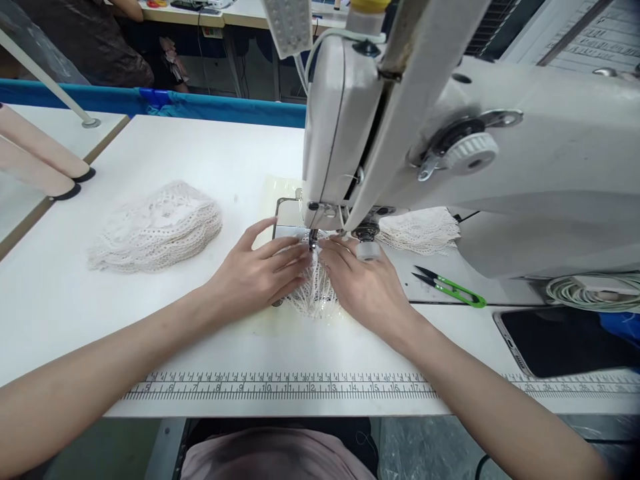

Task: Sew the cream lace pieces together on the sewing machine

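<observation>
A piece of cream lace (316,293) lies gathered under the presser foot (313,240) of a white sewing machine (330,127). From the left, my left hand (260,270) rests flat on it, fingers stretched out, thumb apart, and fingertips close to the needle area. Opposite, my right hand (367,280) has its fingers pressed together on the lace's right side; its thumb is hidden. Part of the lace is covered by both hands. A stack of lace pieces (160,230) lies to the left, and more lace (420,230) sits behind the right hand.
Green thread snips (453,288) and a dark phone (565,340) lie at right, near a coiled cord (595,293). A printed ruler (280,387) runs along the table's front edge. Two pale tubes with dark ends (45,157) are at left. Another person (85,40) sits beyond the blue cloth edge (225,110).
</observation>
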`<state>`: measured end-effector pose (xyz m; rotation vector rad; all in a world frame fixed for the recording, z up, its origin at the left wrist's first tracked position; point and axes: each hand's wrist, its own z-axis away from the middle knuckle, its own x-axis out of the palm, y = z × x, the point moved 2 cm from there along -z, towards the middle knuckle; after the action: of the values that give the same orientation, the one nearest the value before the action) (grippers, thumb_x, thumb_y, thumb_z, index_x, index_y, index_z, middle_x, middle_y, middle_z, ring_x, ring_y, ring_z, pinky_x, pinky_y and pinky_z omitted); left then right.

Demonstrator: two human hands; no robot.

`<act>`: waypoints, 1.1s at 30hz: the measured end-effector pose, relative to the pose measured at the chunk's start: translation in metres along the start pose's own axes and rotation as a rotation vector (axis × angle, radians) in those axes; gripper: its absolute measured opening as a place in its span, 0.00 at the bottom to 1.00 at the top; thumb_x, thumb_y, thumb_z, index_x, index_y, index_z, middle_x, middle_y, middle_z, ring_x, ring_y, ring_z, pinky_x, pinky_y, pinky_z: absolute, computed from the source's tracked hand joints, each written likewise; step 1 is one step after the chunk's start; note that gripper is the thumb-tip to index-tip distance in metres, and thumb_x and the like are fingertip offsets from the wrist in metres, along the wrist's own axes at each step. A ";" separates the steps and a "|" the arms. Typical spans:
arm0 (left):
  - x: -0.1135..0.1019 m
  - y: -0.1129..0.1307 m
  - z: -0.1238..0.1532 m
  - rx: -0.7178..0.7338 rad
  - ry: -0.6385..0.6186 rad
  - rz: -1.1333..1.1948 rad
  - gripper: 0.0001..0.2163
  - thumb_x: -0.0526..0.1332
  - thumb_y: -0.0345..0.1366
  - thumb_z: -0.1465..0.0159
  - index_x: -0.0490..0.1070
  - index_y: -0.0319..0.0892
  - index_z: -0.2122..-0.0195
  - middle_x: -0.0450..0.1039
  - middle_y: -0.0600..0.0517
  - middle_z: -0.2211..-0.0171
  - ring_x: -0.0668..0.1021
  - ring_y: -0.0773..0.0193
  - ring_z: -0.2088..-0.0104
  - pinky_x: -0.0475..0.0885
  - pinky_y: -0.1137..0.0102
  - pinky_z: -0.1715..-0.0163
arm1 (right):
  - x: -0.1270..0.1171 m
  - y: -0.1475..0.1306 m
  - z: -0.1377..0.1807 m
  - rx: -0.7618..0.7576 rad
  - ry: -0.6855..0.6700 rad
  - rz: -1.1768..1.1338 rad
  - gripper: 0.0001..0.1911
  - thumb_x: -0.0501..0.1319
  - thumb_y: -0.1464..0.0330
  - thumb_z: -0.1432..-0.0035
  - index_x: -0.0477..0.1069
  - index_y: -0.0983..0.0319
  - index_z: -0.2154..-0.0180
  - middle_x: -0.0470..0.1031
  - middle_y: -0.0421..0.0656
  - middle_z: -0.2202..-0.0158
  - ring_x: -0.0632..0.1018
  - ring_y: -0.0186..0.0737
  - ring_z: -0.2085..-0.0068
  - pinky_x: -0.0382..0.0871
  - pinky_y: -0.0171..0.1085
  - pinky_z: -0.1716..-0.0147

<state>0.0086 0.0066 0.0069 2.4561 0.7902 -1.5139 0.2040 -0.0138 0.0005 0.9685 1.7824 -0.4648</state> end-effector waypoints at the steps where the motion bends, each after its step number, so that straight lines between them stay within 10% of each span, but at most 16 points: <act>1: -0.002 0.002 0.001 0.040 0.013 0.019 0.12 0.58 0.38 0.31 0.71 0.44 0.48 0.79 0.51 0.53 0.79 0.60 0.50 0.66 0.52 0.39 | -0.002 0.000 0.000 -0.021 0.008 -0.023 0.17 0.53 0.81 0.40 0.72 0.63 0.53 0.81 0.45 0.56 0.77 0.41 0.54 0.66 0.42 0.51; 7: -0.008 0.010 0.005 0.172 0.000 0.034 0.10 0.58 0.36 0.31 0.73 0.35 0.56 0.79 0.44 0.54 0.81 0.57 0.55 0.78 0.64 0.56 | -0.017 0.001 0.000 -0.116 -0.009 -0.183 0.11 0.54 0.70 0.35 0.75 0.65 0.59 0.80 0.43 0.64 0.76 0.38 0.63 0.63 0.39 0.65; 11: -0.003 0.008 0.005 0.033 0.021 0.107 0.07 0.55 0.27 0.32 0.72 0.37 0.57 0.80 0.46 0.57 0.81 0.60 0.57 0.79 0.68 0.63 | -0.019 0.002 0.000 -0.098 -0.067 -0.262 0.29 0.55 0.47 0.38 0.73 0.67 0.54 0.79 0.48 0.59 0.76 0.44 0.61 0.65 0.42 0.63; 17: 0.000 0.013 0.005 -0.004 0.006 0.125 0.12 0.57 0.31 0.32 0.70 0.32 0.49 0.78 0.41 0.52 0.80 0.55 0.54 0.80 0.63 0.59 | -0.015 -0.002 0.000 -0.158 0.035 -0.108 0.15 0.54 0.80 0.41 0.77 0.63 0.59 0.80 0.43 0.55 0.77 0.39 0.60 0.66 0.40 0.59; 33: -0.003 0.014 0.007 0.112 -0.041 -0.029 0.12 0.56 0.28 0.32 0.73 0.33 0.49 0.78 0.46 0.50 0.79 0.57 0.49 0.76 0.62 0.51 | -0.017 -0.001 0.002 -0.208 0.058 -0.172 0.18 0.52 0.82 0.45 0.78 0.62 0.64 0.83 0.42 0.60 0.80 0.38 0.60 0.73 0.40 0.57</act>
<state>0.0092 -0.0094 0.0035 2.4937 0.7564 -1.6564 0.2075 -0.0224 0.0148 0.6933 1.9332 -0.3520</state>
